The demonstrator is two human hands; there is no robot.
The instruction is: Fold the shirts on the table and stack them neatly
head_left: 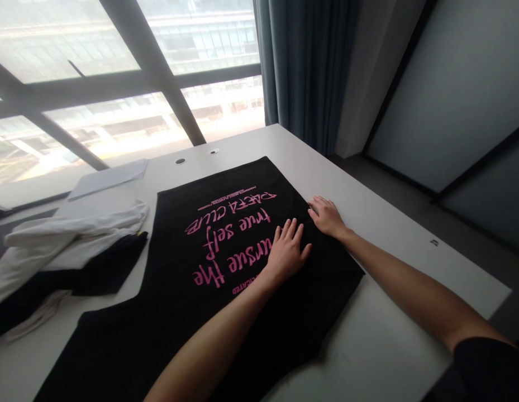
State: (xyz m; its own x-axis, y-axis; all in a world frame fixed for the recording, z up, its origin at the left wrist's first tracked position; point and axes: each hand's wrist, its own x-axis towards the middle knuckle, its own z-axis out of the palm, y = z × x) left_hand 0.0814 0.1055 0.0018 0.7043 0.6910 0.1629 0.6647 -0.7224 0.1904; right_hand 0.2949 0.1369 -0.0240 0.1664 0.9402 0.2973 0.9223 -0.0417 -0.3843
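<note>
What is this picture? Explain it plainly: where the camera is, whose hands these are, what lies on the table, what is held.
No machine here: a person wears a camera on the head, so the one picture looks forward and down at their own bare arms. A black T-shirt with pink lettering lies spread on a white table by a window. The left hand lies flat on the shirt; the right hand lies flat at its edge. Neither has a grip on anything. To the left lie crumpled white clothes and a dark garment, with a pale flat sheet further back.
</note>
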